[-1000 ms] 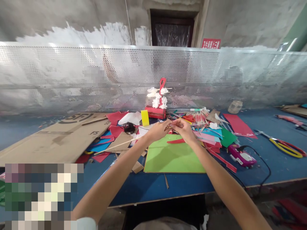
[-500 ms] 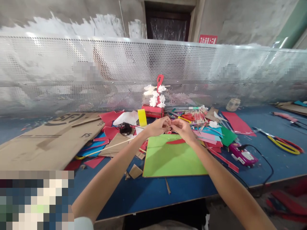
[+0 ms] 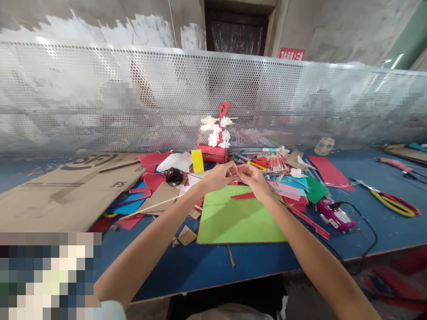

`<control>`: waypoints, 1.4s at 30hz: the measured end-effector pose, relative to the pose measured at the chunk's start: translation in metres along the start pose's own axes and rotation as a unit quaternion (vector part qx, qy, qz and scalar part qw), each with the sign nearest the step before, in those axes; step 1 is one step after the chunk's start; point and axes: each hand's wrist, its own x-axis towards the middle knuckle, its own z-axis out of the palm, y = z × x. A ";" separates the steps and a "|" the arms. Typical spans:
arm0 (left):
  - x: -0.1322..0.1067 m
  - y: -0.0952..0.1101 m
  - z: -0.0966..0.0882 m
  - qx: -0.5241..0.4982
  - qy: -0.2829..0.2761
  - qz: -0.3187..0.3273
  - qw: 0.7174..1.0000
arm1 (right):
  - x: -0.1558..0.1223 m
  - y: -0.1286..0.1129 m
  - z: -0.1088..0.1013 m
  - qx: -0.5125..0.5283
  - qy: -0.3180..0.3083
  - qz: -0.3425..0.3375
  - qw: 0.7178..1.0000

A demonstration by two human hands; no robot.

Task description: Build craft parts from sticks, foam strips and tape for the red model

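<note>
My left hand [image 3: 222,176] and my right hand [image 3: 252,177] meet over the back edge of a lime-green sheet [image 3: 240,222]. Fingers on both are pinched together, and whatever small thing lies between them is too hidden to name. A pointed red paper piece [image 3: 242,195] rests on the sheet, just below my right hand. Behind the hands stands a red paper model [image 3: 212,153] with an upright looped strip and white crumpled flowers [image 3: 214,138]. A yellow paper strip [image 3: 197,162] stands beside its base.
Flat cardboard [image 3: 76,191] covers the left side, near a black cord coil [image 3: 174,177]. Paper scraps and a bundle of sticks [image 3: 273,161] crowd the back. Rightward lie a purple device [image 3: 335,216] with a cable and yellow-red-handled pliers [image 3: 388,198]. A perforated metal screen [image 3: 267,106] borders the table.
The view has shifted slightly. Both hands stay together in nearly the same place, their fingers still pinched.
</note>
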 end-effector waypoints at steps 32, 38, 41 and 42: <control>0.000 -0.009 -0.005 -0.114 -0.023 -0.041 0.992 | 0.002 0.007 -0.011 -0.044 -0.012 -0.015 0.999; 0.001 -0.013 -0.003 -0.125 -0.044 -0.060 0.989 | 0.003 0.005 -0.010 -0.053 -0.015 -0.021 0.998; 0.000 -0.016 -0.003 -0.151 -0.069 -0.065 0.984 | 0.003 0.007 -0.011 -0.042 -0.020 -0.012 0.999; 0.000 -0.017 -0.003 -0.159 -0.079 -0.068 0.982 | 0.004 0.008 -0.011 -0.039 -0.020 -0.010 0.999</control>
